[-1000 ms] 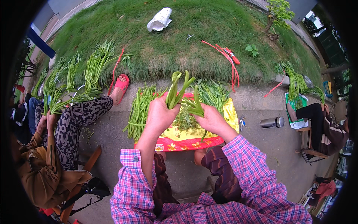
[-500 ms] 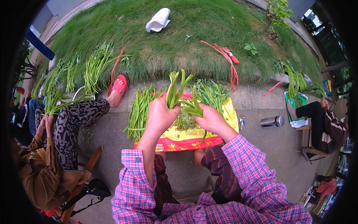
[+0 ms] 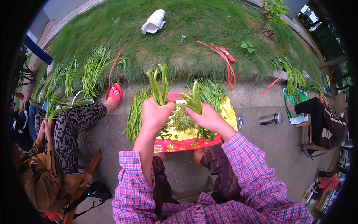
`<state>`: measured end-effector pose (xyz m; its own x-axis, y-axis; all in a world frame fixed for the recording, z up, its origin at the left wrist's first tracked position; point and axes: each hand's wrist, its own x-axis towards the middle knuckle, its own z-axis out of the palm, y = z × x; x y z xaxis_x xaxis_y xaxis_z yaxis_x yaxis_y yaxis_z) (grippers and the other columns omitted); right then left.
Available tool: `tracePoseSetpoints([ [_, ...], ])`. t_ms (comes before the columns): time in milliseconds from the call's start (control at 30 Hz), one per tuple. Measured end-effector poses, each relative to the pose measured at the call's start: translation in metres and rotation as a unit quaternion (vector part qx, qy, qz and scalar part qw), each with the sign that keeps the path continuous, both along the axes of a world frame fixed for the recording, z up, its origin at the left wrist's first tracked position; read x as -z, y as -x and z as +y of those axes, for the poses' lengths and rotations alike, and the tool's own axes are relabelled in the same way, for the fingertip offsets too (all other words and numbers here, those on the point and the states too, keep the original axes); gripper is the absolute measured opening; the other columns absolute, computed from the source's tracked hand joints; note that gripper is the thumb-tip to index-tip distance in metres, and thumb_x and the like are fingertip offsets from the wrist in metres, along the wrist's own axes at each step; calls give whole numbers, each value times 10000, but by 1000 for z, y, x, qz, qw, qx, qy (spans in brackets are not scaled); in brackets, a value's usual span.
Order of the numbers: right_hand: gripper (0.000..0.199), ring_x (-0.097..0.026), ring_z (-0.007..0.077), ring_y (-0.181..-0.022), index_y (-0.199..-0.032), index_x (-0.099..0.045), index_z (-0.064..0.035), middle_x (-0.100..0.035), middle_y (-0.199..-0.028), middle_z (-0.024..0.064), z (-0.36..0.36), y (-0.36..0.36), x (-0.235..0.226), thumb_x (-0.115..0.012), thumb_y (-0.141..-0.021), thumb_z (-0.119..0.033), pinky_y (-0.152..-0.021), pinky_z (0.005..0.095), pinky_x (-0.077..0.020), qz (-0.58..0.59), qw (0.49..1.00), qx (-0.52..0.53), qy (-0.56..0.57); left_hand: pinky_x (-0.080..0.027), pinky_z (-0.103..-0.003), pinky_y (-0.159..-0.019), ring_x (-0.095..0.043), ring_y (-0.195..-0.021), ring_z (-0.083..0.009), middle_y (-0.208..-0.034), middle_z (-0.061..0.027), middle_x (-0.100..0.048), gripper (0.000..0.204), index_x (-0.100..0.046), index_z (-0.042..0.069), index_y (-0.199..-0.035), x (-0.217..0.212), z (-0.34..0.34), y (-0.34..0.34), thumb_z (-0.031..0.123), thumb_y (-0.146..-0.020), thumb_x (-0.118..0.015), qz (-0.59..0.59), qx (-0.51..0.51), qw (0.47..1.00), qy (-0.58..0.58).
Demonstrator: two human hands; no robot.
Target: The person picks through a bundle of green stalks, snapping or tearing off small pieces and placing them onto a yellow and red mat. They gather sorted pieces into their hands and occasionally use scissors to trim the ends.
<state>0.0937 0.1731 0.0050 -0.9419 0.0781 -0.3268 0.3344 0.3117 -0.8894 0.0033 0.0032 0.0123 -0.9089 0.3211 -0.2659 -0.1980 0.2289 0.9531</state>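
My left hand [image 3: 154,116] is closed in a fist around thick green water spinach stems [image 3: 159,86], their cut ends pointing up. Close beside it, my right hand [image 3: 207,118] grips a smaller bunch of water spinach [image 3: 194,99] between thumb and fingers, with leafy ends hanging below. Both hands are over a yellow and red printed sack [image 3: 229,112]. Loose leafy bits [image 3: 182,121] lie on the sack between my wrists. A heap of long stems [image 3: 135,115] rests to the left, and a leafy heap [image 3: 212,91] lies at the sack's far side.
Beyond the kerb is grass with a white bag [image 3: 153,22] and red straps [image 3: 222,56]. To the right stand keys [image 3: 240,121] and a steel flask [image 3: 271,119] on the pavement. One seated person [image 3: 48,171] holds greens at left; another [image 3: 320,127] sits at right.
My left hand has shifted slightly left with its stems more upright. The right hand's bunch has turned upward and looks fuller, with leaves now showing below the hand.
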Motion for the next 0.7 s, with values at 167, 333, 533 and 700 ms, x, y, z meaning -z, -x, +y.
tracePoseSetpoints([
  [167, 296, -484, 100, -662, -1001, -599, -35, -527, -735, -4, 3, 0, 14, -562, -984, -328, -632, 290, -439, 36, 997, -1, 63, -442, -226, -502, -579, -547, -84, -681, -62, -664, 98, -696, -13, -847, -4, 3, -1, 12, -754, -678, -38, -30, 998, -48],
  [333, 314, -405, 73, -549, -932, -587, -32, -430, -647, -48, 4, -1, 3, -540, -1000, -335, -539, 254, -407, -44, 985, 11, 164, -448, -216, -512, -571, -539, -92, -716, -80, -671, 117, -669, -33, -878, -6, 5, 1, 6, -767, -676, -88, -69, 987, -117],
  [533, 303, -441, 81, -533, -916, -591, -21, -476, -650, -31, 18, -1, 11, -561, -985, -315, -511, 268, -417, -90, 972, 101, 195, -445, -192, -493, -550, -549, -76, -818, -109, -684, 223, -631, -34, -1000, -4, -32, 32, -3, -792, -706, -91, -176, 958, -209],
  [700, 282, -466, 64, -535, -943, -599, -36, -499, -666, -36, 16, 4, 11, -658, -929, -312, -496, 248, -420, -7, 974, 133, 186, -449, -187, -507, -546, -582, -67, -895, -114, -688, 337, -588, -29, -1105, 9, -20, 25, 44, -817, -747, -141, -73, 965, -211],
])
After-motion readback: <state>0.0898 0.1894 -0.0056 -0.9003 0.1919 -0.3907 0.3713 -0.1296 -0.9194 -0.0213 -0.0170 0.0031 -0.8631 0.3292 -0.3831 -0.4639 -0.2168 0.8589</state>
